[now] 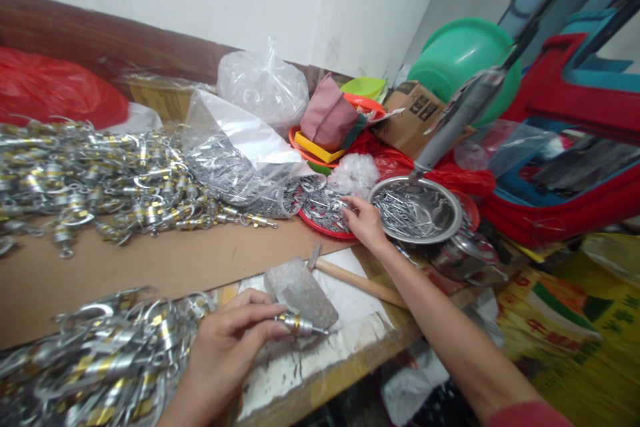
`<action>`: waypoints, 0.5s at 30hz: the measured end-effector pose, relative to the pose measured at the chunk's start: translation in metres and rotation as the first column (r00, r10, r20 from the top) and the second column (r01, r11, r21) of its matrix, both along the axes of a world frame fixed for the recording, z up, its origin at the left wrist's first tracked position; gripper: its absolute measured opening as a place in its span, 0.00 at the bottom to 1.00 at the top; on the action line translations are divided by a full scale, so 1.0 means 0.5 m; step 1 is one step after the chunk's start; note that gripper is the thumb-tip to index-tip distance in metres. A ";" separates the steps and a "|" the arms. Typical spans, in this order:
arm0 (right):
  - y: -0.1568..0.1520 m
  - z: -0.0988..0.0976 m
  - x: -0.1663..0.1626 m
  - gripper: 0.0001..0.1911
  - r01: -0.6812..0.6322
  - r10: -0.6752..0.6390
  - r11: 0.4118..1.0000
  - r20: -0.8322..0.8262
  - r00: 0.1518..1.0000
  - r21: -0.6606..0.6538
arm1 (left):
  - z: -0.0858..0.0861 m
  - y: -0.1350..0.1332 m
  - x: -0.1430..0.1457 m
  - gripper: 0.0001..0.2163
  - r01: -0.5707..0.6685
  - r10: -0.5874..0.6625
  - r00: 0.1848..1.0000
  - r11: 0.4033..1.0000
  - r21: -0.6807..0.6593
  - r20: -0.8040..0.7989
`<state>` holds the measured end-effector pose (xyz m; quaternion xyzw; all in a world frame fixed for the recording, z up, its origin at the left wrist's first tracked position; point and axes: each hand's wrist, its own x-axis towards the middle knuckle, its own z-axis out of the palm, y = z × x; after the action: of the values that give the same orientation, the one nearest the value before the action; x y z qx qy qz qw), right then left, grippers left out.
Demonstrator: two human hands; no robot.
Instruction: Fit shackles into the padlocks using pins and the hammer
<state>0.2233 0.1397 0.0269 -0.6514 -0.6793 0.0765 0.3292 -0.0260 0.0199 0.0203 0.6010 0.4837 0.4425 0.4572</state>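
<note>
My left hand [235, 340] pinches a silver metal fitting [300, 325] with a gold band and a thin pin-like tip pointing right. The fitting is held at the near side of a grey stone block [303, 293]. My right hand [364, 221] reaches over a red tray [325, 229] of small metal parts. Its thumb and fingers are closed together at the tray's right side, and whatever sits between them is too small to make out. A hammer [357, 280] with a wooden handle lies just behind the stone, beneath my right forearm.
Similar fittings lie heaped at front left [110, 367] and back left [90, 180]. A plastic bag of metal pieces [230, 167] adjoins the back heap. Right of the tray stands a steel bowl [445, 230] of pins. Behind are a cardboard box [413, 117] and a green basin [465, 60].
</note>
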 end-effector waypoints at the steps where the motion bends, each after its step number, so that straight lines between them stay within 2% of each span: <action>1: -0.024 0.002 -0.015 0.15 -0.018 0.019 1.000 -0.044 0.999 0.012 | 0.001 -0.001 0.001 0.05 -0.002 0.002 1.000 1.000 -0.008 0.006; 4: -0.117 0.007 -0.076 0.18 -0.167 0.174 0.985 -0.223 0.959 0.052 | 0.001 -0.003 0.006 0.06 -0.048 0.049 0.999 0.997 -0.064 0.010; 5: -0.149 0.007 -0.097 0.19 -0.279 0.300 0.954 -0.356 0.885 0.109 | 0.000 -0.004 0.007 0.07 -0.067 0.069 0.998 0.994 -0.088 0.011; 7: -0.205 0.009 -0.132 0.18 -0.405 0.458 0.889 -0.461 0.760 0.215 | -0.004 -0.005 0.008 0.12 -0.086 0.090 0.996 0.988 -0.124 0.023; 8: -0.226 0.010 -0.143 0.18 -0.442 0.516 0.857 -0.462 0.721 0.265 | -0.006 -0.005 0.008 0.14 -0.082 0.087 0.996 0.988 -0.131 0.031; 10: -0.252 0.011 -0.156 0.19 -0.479 0.580 0.813 -0.378 0.722 0.331 | -0.008 -0.005 0.006 0.15 -0.056 0.061 0.998 0.992 -0.117 0.035; 13: -0.260 0.011 -0.159 0.20 -0.524 0.640 0.750 -0.243 0.729 0.404 | -0.003 -0.005 0.002 0.13 -0.011 0.010 1.000 0.999 -0.042 -0.005; 15: -0.259 0.007 -0.158 0.21 -0.526 0.653 0.732 -0.229 0.722 0.432 | 0.004 -0.006 0.000 0.10 0.014 -0.013 0.999 1.000 0.025 -0.032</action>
<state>0.1440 0.0101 0.0306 -0.3038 -0.7819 0.1812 0.5133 -0.0260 0.0168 0.0223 0.6168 0.4815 0.4357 0.4448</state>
